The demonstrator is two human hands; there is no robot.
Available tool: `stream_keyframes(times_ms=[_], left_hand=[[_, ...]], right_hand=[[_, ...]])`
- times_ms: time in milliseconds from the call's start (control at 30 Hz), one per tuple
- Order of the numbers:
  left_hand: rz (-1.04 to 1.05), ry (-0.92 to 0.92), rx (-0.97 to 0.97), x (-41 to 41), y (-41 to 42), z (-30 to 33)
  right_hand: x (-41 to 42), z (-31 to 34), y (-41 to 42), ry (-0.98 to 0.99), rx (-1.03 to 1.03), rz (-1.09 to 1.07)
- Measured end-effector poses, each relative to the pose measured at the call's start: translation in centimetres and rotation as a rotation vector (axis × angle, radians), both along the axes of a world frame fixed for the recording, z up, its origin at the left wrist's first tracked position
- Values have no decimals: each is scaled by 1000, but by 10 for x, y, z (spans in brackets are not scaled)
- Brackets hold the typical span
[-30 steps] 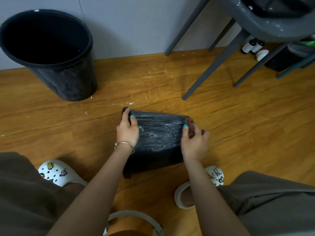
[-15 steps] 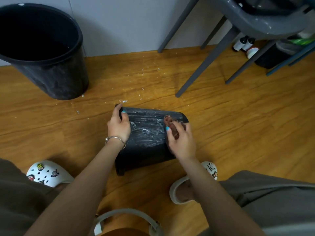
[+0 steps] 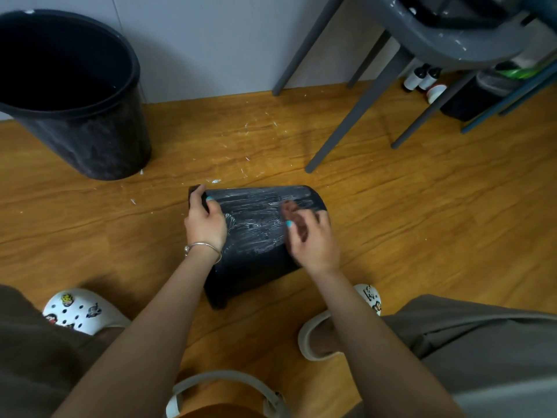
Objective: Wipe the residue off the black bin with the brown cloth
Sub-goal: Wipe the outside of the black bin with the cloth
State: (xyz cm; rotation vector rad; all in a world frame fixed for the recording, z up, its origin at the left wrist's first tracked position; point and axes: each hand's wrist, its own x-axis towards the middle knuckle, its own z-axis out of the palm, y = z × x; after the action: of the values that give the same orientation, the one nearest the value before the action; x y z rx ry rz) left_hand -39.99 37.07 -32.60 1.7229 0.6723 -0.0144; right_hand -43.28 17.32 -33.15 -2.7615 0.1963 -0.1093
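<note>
Hiding most brown cloth (image 3: 291, 213): blurred right hand (image 3: 312, 236).

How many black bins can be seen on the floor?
2. One black bin lies on its side between the hands, streaked with white residue. The second bin stands upright at far left, by the wall. Others may be hidden under the chair.

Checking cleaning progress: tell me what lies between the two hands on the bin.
In the head view, only the black bin wall, streaked with white residue, lies between left hand and right hand.

It looked like a room in a home, with a wooden floor (image 3: 422, 212), a grey chair (image 3: 446, 40) and a plain wall (image 3: 211, 40).
</note>
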Motion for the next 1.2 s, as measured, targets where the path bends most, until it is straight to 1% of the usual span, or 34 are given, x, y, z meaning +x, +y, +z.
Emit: stream_keyframes(times_ms=[67,100,133,167,233,267,300,333,367,433,467,500,533,567,633,667,700,733,767,867,900,933,967,1033,1067,1100,1133,1200], left_hand=[[0,-2,5,-2,-2,0],[4,-5,9,-2,-3,-1],[7,-6,11,-2,-3,-1],[10,-9,16,0,-2,-2],[7,-9,23,3,2,-4],[-8,-8,15,5,4,-4],[-28,-7,4,6,5,-4],[-50,-3,-6,6,5,-4],[-61,1,-16,7,4,-3],[-50,-1,-30,8,3,-3],[-40,-2,-34,7,2,-2],[-31,-5,-34,6,2,-2],[-24,-8,-35,6,2,-2],[-17,-9,-35,6,2,-3],[-21,-14,-28,6,5,-6],[-39,-18,-22,6,6,-6],[-59,-21,-25,7,6,-6],[-75,-20,-39,8,7,-7],[-81,-16,-62,8,7,-7],[-65,-14,-116,8,3,-5],[-54,-14,-120,7,3,-5],[-40,-17,-126,7,3,-5],[-26,-23,-134,7,4,-6],[-23,-31,-157,7,6,-7],[-32,-32,-174,7,7,-7],[-36,-38,-195,8,7,-6],[-35,-45,-209,8,7,-5],[-27,-50,-217,8,5,-3]], right_hand=[[3,-3,1,5,123,-335],[3,-2,17,-1,119,-419],[-1,-1,38,-25,71,-399],[-7,0,59,-67,44,-302],[-23,3,83,-137,22,-5],[-25,4,79,-132,5,123],[-21,4,67,-109,-8,205],[-14,4,50,-72,-21,213],[-8,4,34,-32,-24,146],[1,3,15,0,62,-152],[3,3,19,12,111,-298],[3,5,33,15,112,-371],[-2,6,52,0,74,-351],[-9,6,72,-39,54,-257],[-26,10,97,-104,65,34],[-30,9,94,-104,60,162],[-27,9,83,-97,46,243],[-23,7,66,-85,29,253],[-19,5,49,-67,20,187],[-11,1,22,-17,97,-216],[-12,0,33,-17,107,-274],[-16,1,50,-38,113,-256],[-23,2,70,-69,135,-179],[-40,8,98,-99,182,70],[-44,8,97,-89,172,180],[-43,8,88,-71,142,237],[-40,6,74,-49,110,226],[-33,5,47,-30,102,71]])
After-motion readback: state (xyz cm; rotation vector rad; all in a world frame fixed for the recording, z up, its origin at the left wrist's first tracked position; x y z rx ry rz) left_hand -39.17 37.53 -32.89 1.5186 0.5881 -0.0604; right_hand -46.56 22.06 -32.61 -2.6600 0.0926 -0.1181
